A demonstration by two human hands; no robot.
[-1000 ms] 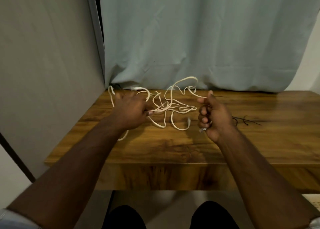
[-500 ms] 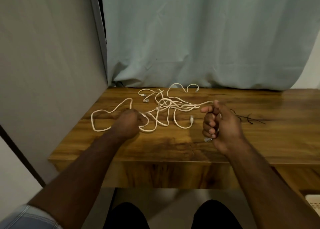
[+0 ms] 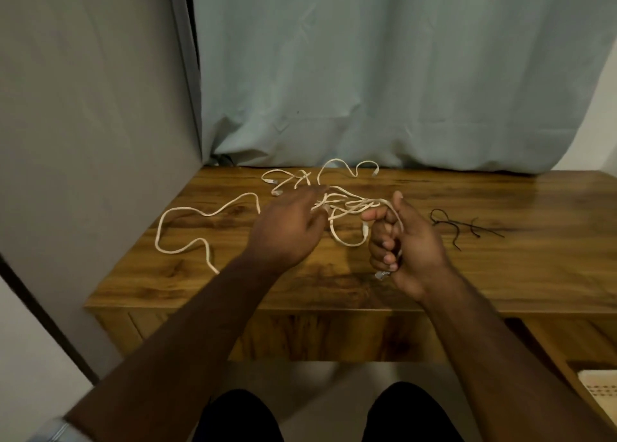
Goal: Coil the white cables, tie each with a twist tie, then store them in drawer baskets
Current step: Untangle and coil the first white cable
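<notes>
Head view, right hand [image 3: 405, 244] gripping white cables [image 3: 347, 204], left hand [image 3: 287, 228] spread over tangle, twist ties [image 3: 464, 226] beside, near table [image 3: 334, 291] edge bare

tangled cables [image 3: 337, 201] mid-table, twist ties [image 3: 464, 226] right

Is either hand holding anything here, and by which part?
The right hand grips a white cable near one end, plug poking out below. The left hand looks open over the tangle.
</notes>
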